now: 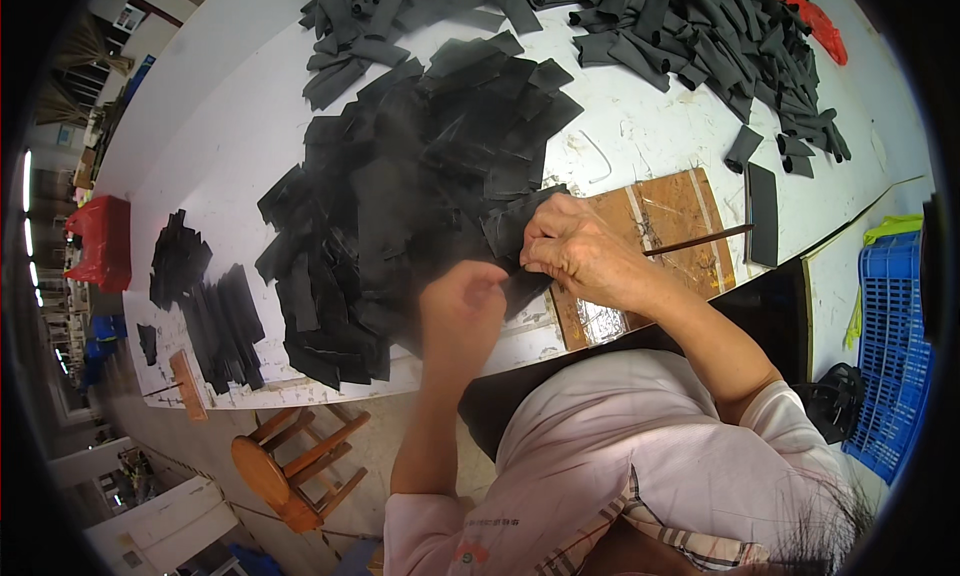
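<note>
- The person's left hand (462, 306) is working near the near edge of the white table (220, 136); its fingers are curling inward, and motion blur is hiding exactly how their tips are closing.
- The right hand (585, 251) is meeting it almost tip to tip, thumb and bent forefinger closing in a pinch on what seems to be the edge of a small black piece (522, 289).
- That black piece is sitting between and below the hands, by the table's near edge, just left of a wooden board; it is looking thin, matt and dark, its outline partly disappearing behind the fingers.
- A broad heap of flat black pieces (430, 156) is spreading from the hands toward the table's far edge, its straight-cut strips overlapping at many angles.
- The wooden board (680, 211) is lying along the near edge, under the right wrist, with a thin dark rod (705, 238) crossing it toward a black block (762, 216).
- Rolled black tubes (700, 51) are piling up toward the far right corner, a red bag (822, 31) lying beside them.
- Narrow black strips (222, 326) are lying toward the near left corner, close to a small brown slat (187, 384).
</note>
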{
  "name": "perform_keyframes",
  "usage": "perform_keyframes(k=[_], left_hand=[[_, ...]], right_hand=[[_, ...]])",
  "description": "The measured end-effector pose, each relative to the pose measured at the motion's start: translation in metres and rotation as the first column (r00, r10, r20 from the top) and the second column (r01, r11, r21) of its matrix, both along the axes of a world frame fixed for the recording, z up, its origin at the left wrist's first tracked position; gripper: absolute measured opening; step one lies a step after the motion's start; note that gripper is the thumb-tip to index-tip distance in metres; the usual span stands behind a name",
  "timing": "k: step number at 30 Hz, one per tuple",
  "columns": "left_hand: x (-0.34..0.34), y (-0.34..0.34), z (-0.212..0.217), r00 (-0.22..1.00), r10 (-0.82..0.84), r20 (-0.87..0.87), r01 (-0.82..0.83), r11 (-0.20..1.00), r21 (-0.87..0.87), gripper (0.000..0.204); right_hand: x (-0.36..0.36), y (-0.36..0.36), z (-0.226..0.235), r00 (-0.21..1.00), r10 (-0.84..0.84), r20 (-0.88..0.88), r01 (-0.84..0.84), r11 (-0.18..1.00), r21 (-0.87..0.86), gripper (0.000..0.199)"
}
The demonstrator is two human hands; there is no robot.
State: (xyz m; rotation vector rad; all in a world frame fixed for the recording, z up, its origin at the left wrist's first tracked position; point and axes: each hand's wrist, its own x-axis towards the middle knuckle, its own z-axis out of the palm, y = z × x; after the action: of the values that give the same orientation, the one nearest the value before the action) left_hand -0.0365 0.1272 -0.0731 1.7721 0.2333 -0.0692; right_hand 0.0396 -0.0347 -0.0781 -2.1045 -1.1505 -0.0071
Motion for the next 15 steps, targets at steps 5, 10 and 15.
perform_keyframes(k=[5, 10, 15], left_hand=[[-0.008, -0.010, -0.006, 0.998, 0.015, 0.056, -0.019, 0.996, 0.083, 0.011], [-0.011, -0.017, -0.015, 0.995, 0.072, 0.067, -0.079, 0.991, 0.109, 0.010], [-0.011, -0.031, -0.011, 0.951, 0.306, 0.044, -0.300, 0.948, -0.103, 0.011]], right_hand=[[-0.003, -0.002, -0.001, 0.999, 0.011, -0.039, -0.012, 0.999, -0.031, 0.003], [-0.009, -0.004, -0.006, 0.994, -0.103, -0.029, 0.103, 0.995, -0.012, 0.013], [-0.037, -0.001, 0.009, 0.909, -0.404, -0.099, 0.416, 0.879, 0.233, 0.016]])
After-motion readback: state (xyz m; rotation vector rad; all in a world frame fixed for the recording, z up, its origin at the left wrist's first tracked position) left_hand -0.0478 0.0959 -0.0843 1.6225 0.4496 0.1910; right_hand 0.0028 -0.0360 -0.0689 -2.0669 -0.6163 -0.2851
